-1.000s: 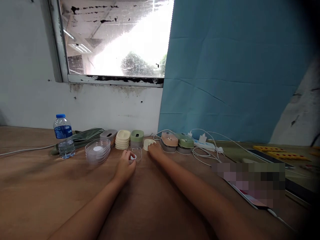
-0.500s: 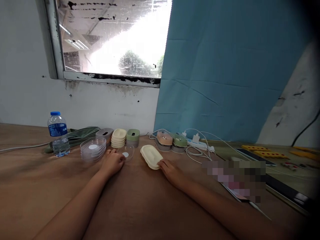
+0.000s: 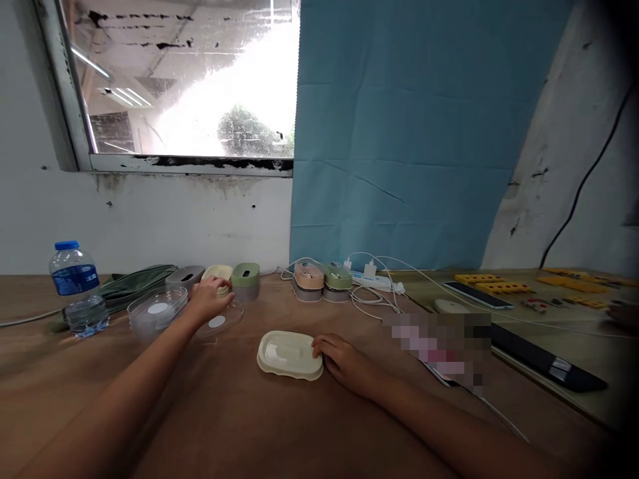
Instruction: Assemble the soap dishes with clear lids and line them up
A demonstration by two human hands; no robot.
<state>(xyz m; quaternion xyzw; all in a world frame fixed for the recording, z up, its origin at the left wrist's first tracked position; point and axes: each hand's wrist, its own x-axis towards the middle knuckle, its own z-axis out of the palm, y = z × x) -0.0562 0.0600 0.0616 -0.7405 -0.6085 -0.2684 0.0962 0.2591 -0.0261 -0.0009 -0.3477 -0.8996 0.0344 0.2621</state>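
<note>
My right hand [image 3: 349,362] pinches the right end of a cream plastic lid [image 3: 289,354], which rests low on the table in front of me. My left hand [image 3: 210,298] is over a stack of cream plastic lids [image 3: 218,271], its fingers stretched across the near side of the stack and partly hiding it. Whether they grip a lid is not clear. Just under that wrist lies a clear plastic tray [image 3: 230,318] with a white round label. Left of my forearm stand more nested clear trays [image 3: 150,309].
Grey [image 3: 184,276] and green [image 3: 245,279] boxes flank the cream stack. A water bottle [image 3: 77,293] stands at left beside a green bag [image 3: 137,286]. Right of centre are pink [image 3: 308,276] and green [image 3: 337,278] lidded boxes, a power strip [image 3: 372,281] and cables.
My left hand has moved from the clear tray up to the cream stack. My right hand has brought the cream lid nearer and turned it more level. The view has shifted right.
</note>
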